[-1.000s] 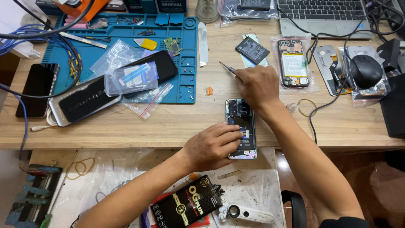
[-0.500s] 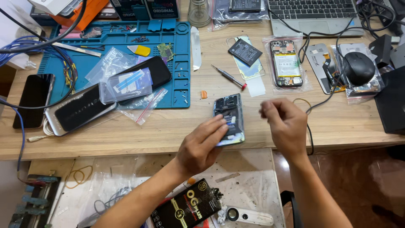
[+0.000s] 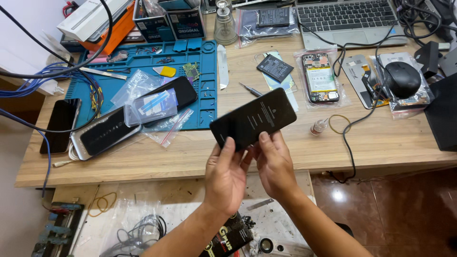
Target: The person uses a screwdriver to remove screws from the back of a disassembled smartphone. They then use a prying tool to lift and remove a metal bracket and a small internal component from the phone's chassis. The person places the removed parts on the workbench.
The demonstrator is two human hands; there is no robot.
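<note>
- Phone (image 3: 253, 119) up off the wooden bench (image 3: 200, 147), dark glossy face turned to the camera, tilted with its far end higher and pointing toward the laptop (image 3: 350, 21).
- Left hand (image 3: 227, 177) pinches the phone's near corner, thumb pressed on the front, fingers wrapped behind; closed on it, no slack showing.
- Right hand (image 3: 275, 164) clamps the near edge just beside the left, thumb on the glass, fingers behind.
- Phone sits above and beyond both hands, so most of its length overhangs the grip toward the blue work mat (image 3: 200, 95).
- Judgement: with only the near end held, it would be steadier to slide one hand further along the side, keep thumbs off the middle of the glass, and stay low over the bench.
- Judgement: a screwdriver (image 3: 250, 89) lies on the bench just beyond the phone, and an opened handset in a clear bag (image 3: 320, 78) is to its right; turning the phone gently keeps it clear of both.
</note>
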